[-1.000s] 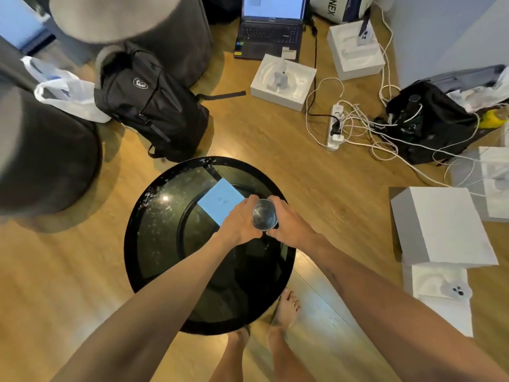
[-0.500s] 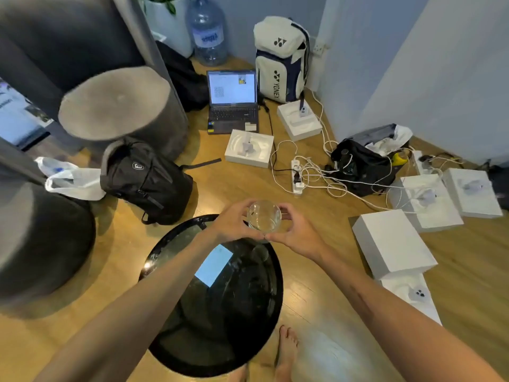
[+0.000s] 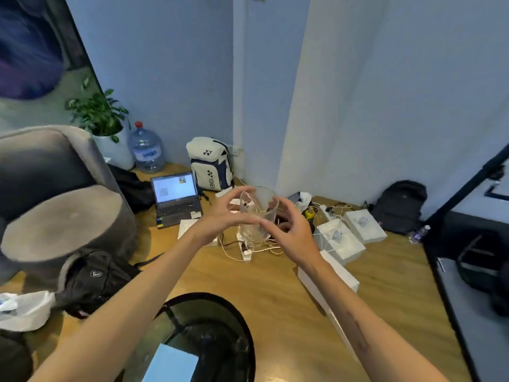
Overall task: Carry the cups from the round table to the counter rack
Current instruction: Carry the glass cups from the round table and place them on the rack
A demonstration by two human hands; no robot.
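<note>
Clear glass cup, upright, empty

Your two bare forearms enter from lower frame, no sleeves in view. Left hand bare: no ring, no glove. Right hand bare likewise. Wrists unadorned, no watch or band. Long thin mark along your right forearm.

A white and navy backpack, standing against the wall at about twelve o'clock, reads "YONEX" down its front pocket, with the brand's logo above. The blue label on the water jug at eleven o'clock and the open laptop screen are too blurred to read.
</note>
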